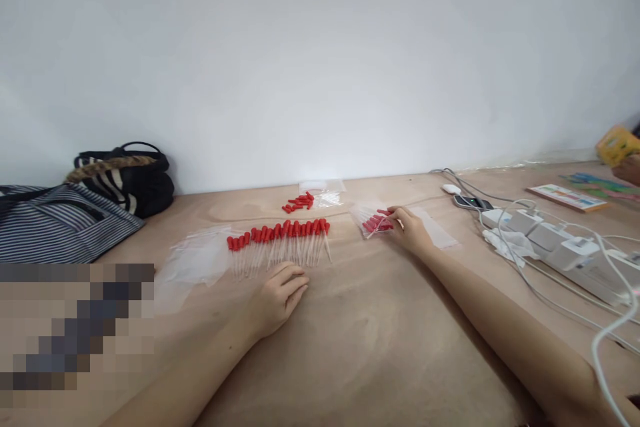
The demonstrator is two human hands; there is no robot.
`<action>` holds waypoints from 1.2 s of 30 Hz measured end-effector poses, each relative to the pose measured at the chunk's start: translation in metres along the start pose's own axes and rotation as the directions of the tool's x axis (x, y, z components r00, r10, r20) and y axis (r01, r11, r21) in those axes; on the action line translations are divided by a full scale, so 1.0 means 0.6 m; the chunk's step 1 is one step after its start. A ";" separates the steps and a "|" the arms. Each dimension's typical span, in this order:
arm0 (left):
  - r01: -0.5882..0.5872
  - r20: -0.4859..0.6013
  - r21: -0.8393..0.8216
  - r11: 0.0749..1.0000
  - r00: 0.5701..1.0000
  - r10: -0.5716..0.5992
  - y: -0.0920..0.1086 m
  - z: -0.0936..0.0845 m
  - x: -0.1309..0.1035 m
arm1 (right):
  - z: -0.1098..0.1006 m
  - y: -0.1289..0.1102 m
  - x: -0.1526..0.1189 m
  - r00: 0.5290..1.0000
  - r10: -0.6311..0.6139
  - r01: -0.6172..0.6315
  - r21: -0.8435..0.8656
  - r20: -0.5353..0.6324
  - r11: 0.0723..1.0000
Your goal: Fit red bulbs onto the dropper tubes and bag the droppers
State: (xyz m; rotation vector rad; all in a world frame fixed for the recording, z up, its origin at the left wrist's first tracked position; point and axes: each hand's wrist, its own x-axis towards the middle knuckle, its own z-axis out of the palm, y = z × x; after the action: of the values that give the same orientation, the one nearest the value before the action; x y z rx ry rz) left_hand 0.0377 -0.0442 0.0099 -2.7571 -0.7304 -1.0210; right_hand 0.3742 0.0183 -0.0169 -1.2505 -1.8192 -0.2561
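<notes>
A row of several droppers point(290, 240), with red rubber bulbs and thin clear tubes, lies on the table with the bulbs toward the wall. My left hand point(283, 297) lies palm down just in front of the tube tips, fingers loosely stretched, holding nothing. My right hand point(407, 230) is at a clear plastic bag point(356, 213) with several red-bulbed droppers point(374, 223) in or on it. Its thumb and fingers pinch a dropper point(384, 212) by the red bulb. Whether that dropper is inside the bag, I cannot tell.
Loose red bulbs point(299, 201) and clear tubes point(327, 199) lie near the wall. Empty plastic bags point(200, 257) lie at left. A loaded power strip point(560, 243) with cables stands at right. Bags point(125, 177) are at far left. Another person's hand point(627, 168) shows at far right.
</notes>
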 end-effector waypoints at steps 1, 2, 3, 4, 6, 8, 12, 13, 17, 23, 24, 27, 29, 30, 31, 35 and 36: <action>0.000 0.006 -0.001 1.000 1.000 0.000 -0.001 0.000 0.000 | 0.005 0.002 0.002 1.000 0.009 -0.009 -0.010 0.004 1.000; 0.000 0.011 -0.003 1.000 1.000 0.000 -0.002 0.000 -0.001 | 0.010 0.003 0.003 1.000 0.018 -0.017 -0.021 0.014 1.000; 0.000 0.014 -0.005 1.000 1.000 0.000 -0.002 0.000 -0.001 | 0.014 0.001 0.004 0.999 0.023 -0.022 -0.033 0.028 0.999; 0.001 0.016 -0.008 1.000 1.000 -0.001 -0.002 0.000 -0.002 | 0.017 -0.002 0.004 0.999 0.027 -0.025 -0.045 0.045 0.999; 0.007 0.012 -0.022 1.000 1.000 -0.006 -0.002 -0.001 -0.004 | 0.017 -0.010 0.002 0.997 0.033 -0.028 -0.068 0.071 0.997; 0.018 0.004 -0.049 0.999 1.000 -0.017 0.000 -0.005 -0.007 | 0.006 -0.017 -0.001 0.995 0.074 -0.065 -0.126 0.069 0.990; 0.046 0.009 -0.106 0.993 0.999 -0.045 0.005 -0.015 -0.016 | -0.037 -0.015 -0.005 0.920 0.390 -0.341 -0.453 0.018 0.824; 0.056 0.017 -0.116 0.992 0.998 -0.055 0.005 -0.018 -0.018 | -0.047 -0.012 -0.004 0.872 0.488 -0.404 -0.528 0.024 0.747; 0.083 0.039 -0.136 0.987 0.996 -0.078 0.006 -0.023 -0.023 | -0.072 0.001 0.001 0.611 0.769 -0.525 -0.630 0.189 0.572; 0.086 0.071 -0.147 0.985 0.995 -0.077 0.005 -0.023 -0.021 | -0.060 0.001 0.006 0.535 0.817 -0.553 -0.643 0.214 0.530; 0.094 0.087 -0.150 0.984 0.993 -0.082 0.005 -0.023 -0.021 | -0.057 -0.001 0.005 0.536 0.820 -0.553 -0.650 0.202 0.521; 0.122 0.150 -0.157 0.980 0.984 -0.098 0.005 -0.025 -0.022 | -0.053 -0.006 0.003 0.542 0.824 -0.558 -0.664 0.163 0.498; 0.130 0.180 -0.162 0.978 0.978 -0.101 0.004 -0.026 -0.021 | -0.052 -0.009 0.002 0.549 0.822 -0.572 -0.650 0.150 0.501; 0.130 0.187 -0.165 0.978 0.977 -0.099 0.004 -0.026 -0.021 | -0.052 -0.009 0.001 0.552 0.821 -0.584 -0.634 0.147 0.507; 0.130 0.192 -0.167 0.977 0.977 -0.097 0.003 -0.026 -0.021 | -0.052 -0.010 0.000 0.554 0.820 -0.598 -0.616 0.145 0.513; 0.145 0.214 -0.167 0.975 0.971 -0.107 0.002 -0.027 -0.021 | -0.048 -0.008 -0.002 0.547 0.825 -0.637 -0.571 0.138 0.518; 0.149 0.221 -0.166 0.975 0.969 -0.110 0.002 -0.027 -0.021 | -0.048 -0.007 -0.003 0.545 0.827 -0.643 -0.565 0.138 0.518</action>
State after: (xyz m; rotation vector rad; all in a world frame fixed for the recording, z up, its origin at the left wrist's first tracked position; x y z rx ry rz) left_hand 0.0203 -0.0549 0.0144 -3.0459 -0.8996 -0.8642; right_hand 0.3866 -0.0019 0.0001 -2.4840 -1.3393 0.1023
